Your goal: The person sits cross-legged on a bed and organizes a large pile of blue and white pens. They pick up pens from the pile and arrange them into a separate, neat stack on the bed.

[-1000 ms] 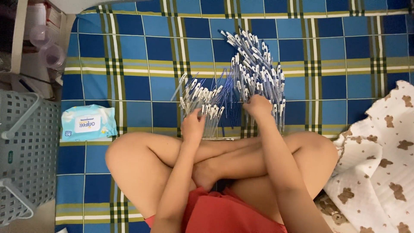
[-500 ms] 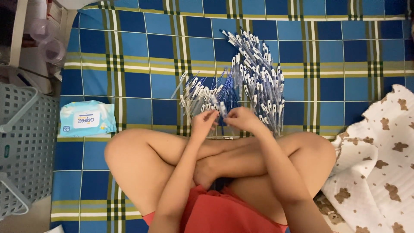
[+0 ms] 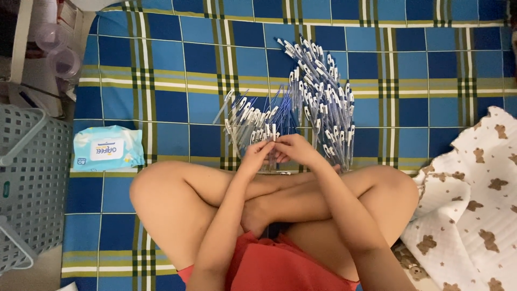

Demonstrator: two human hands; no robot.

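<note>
A blue checked mat with green and yellow stripes is covering the floor here, and a person is sitting cross-legged on it, knees spread wide. Both hands are meeting just in front of the shins: the left hand and the right hand are pinching one thin pen between their fingertips, so both are closed on it, fingertips nearly touching. That pen is standing roughly upright over the near edge of the piles. Behind it a loose fan of pens is lying on the left, and a bigger heap is stretching away on the right, clear barrels with white and dark ends, all jumbled at angles. What could go wrong? The pen looks slim and slick, held only at the tips, so I reckon it could slip and drop among the others, where it would be hard to pick out again; a careless wrist could also sweep the two piles into one. Off to the left a pale blue wipes pack is lying flat, a grey basket is sitting at the mat's edge, and a bear-print cloth is bunching up on the right.
</note>
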